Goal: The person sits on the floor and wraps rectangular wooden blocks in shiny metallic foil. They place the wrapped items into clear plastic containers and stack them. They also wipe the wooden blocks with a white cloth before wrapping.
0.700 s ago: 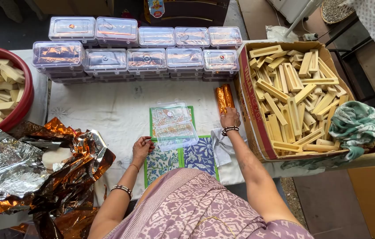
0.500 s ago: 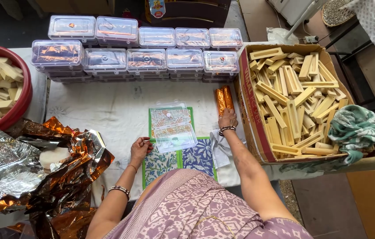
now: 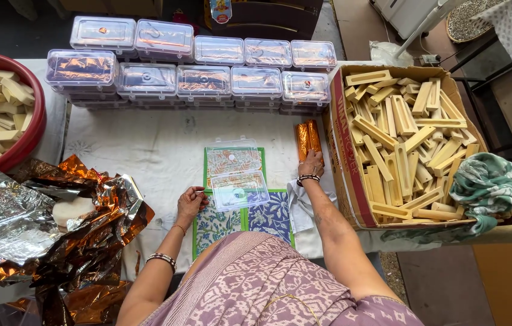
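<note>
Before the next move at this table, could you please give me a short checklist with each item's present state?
1. Open clear box lies flat in front: ok.
2. Right hand touches the foil-wrapped bars: ok.
3. Left hand free of any load: cannot tell.
4. Foil sheets beside the left arm: ok.
5. Cardboard box holds unwrapped bars: ok.

Clear lidded boxes (image 3: 204,66) (two rows) beside brown carton (image 3: 343,157).

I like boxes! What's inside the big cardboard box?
The cardboard box is full of pale bars, piled loosely. A green cloth hangs over its right corner. The lower bars and the box bottom are covered.
</note>
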